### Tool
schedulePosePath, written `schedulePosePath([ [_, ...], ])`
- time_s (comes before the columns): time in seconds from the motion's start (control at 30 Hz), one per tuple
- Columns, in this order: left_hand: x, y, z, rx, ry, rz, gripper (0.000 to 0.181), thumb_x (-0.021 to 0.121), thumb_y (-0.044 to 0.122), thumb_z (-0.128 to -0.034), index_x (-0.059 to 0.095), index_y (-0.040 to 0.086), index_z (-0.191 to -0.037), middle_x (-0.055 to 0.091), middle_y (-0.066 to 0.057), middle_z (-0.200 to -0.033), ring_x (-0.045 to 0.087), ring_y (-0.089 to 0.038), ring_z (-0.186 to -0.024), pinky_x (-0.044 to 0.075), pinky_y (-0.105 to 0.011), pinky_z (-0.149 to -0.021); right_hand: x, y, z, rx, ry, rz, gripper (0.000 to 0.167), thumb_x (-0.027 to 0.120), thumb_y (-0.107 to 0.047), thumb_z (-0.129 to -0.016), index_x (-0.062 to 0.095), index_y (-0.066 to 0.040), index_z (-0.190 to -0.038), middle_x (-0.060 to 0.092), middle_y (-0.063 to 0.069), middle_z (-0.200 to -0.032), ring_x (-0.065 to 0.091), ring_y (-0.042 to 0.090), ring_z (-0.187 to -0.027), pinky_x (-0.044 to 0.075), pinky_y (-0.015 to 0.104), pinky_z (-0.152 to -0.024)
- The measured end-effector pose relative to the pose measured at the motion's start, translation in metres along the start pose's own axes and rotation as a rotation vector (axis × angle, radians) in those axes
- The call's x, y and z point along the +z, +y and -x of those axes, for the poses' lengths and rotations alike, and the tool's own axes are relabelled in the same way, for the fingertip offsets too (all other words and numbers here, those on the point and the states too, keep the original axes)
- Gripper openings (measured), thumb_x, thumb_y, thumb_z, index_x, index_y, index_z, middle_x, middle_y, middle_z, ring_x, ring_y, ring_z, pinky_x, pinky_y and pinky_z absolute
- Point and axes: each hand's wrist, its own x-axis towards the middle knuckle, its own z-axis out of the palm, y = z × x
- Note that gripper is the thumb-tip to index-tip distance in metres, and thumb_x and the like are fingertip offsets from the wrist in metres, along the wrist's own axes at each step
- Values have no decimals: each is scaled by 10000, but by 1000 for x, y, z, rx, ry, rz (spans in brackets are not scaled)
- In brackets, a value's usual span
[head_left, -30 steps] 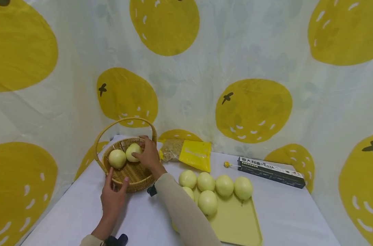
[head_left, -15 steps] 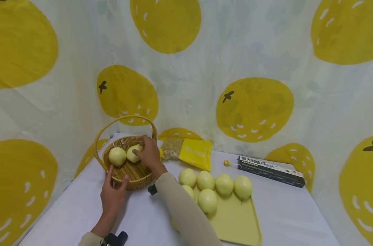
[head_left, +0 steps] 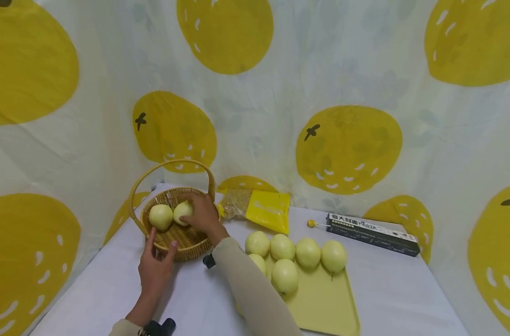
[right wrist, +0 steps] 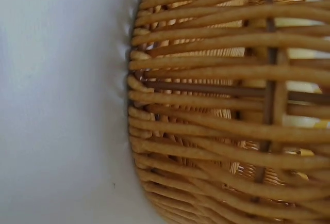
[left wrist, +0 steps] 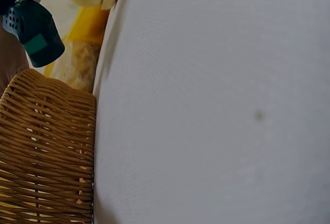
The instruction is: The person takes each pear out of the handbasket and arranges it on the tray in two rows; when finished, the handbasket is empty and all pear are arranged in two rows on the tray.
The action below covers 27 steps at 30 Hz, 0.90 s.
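In the head view, a round wicker basket [head_left: 187, 239] with an arched handle stands on the left of the table. Inside it, a pale yellow-green pear [head_left: 160, 217] rests at the left. Beside it is a second pear [head_left: 182, 213], which my right hand [head_left: 203, 214] holds between thumb and fingers. My left hand [head_left: 155, 268] grips the basket's near rim, thumb and index finger spread. Neither wrist view shows the fingers; the left one has the woven wall [left wrist: 46, 152], and the right one shows the basket's side [right wrist: 221, 110] close up.
A yellow-green tray [head_left: 322, 303] with several pears [head_left: 285, 276] lies to the right, partly behind my right sleeve. Farther back are a yellow bag [head_left: 266, 210], a lollipop [head_left: 311, 224] and a black pasta box [head_left: 372, 234]. A fruit-print curtain [head_left: 255, 121] hangs behind the table.
My right hand and the pear it holds have shifted slightly toward the near side of the basket. The left hand has stayed at the rim.
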Motion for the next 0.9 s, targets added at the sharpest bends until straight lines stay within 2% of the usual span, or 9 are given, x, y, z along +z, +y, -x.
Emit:
schedulePosePath([
  [0.1, -1, 1, -1, 0, 4, -6, 873, 699, 423, -1033, 194, 243, -1722, 147, -119, -1789, 229, -378, -1631, 341, -572, -1281, 1, -1, -3, -9, 5, 25, 638, 918, -327, -855, 658, -275, -1436, 655, -46, -1477, 524, 235, -1413, 523, 368, -1144],
  [0.2, -1, 0, -1, -11, -3, -6, 876, 702, 411, -1033, 187, 252, -1723, 147, -104, -1792, 229, -375, -1633, 342, -569, -1284, 3, 0, -4, -52, -78, 106, 628, 907, -301, -846, 675, -274, -1429, 630, -82, -1511, 494, 232, -1467, 452, 391, -1213],
  [0.3, 0, -2, -1, -23, -10, -5, 876, 707, 393, -1034, 187, 250, -1723, 135, -110, -1793, 221, -384, -1634, 337, -574, -1286, 5, 2, -4, -88, -150, 159, 584, 867, -266, -865, 688, -256, -1421, 638, -80, -1506, 516, 228, -1459, 426, 413, -1226],
  [0.43, 0, -1, -1, -24, -6, -6, 868, 702, 397, -1036, 193, 249, -1723, 132, -114, -1791, 221, -375, -1636, 334, -568, -1289, 7, 3, -5, -109, -152, 226, 578, 875, -309, -874, 686, -268, -1418, 676, -71, -1459, 576, 199, -1406, 386, 416, -1264],
  [0.5, 0, 0, -1, -18, -3, -3, 868, 701, 410, -1034, 196, 249, -1722, 140, -111, -1791, 226, -368, -1634, 336, -563, -1288, 5, 3, -4, -109, -139, 263, 620, 913, -355, -842, 682, -291, -1413, 688, -72, -1440, 591, 191, -1378, 408, 409, -1239],
  [0.6, 0, 0, -1, -10, -4, 0, 873, 699, 421, -1034, 194, 242, -1723, 145, -117, -1790, 232, -377, -1631, 338, -563, -1287, 3, 2, -2, -75, -131, 293, 691, 959, -425, -784, 672, -342, -1407, 687, -61, -1429, 587, 227, -1330, 477, 405, -1123],
  [0.7, 0, -1, -1, -10, 0, -3, 873, 705, 411, -1032, 197, 243, -1722, 149, -119, -1789, 240, -376, -1628, 345, -561, -1283, 4, 2, 0, -45, -131, 284, 702, 969, -453, -759, 671, -371, -1390, 684, -48, -1413, 573, 251, -1297, 498, 396, -1025],
  [0.9, 0, -1, -1, -17, 0, 0, 872, 714, 379, -1030, 198, 247, -1722, 138, -127, -1789, 234, -366, -1631, 346, -562, -1282, 5, 4, -1, -79, -146, 132, 679, 1001, -338, -734, 697, -262, -1337, 719, -33, -1335, 601, 197, -1286, 523, 318, -1068],
])
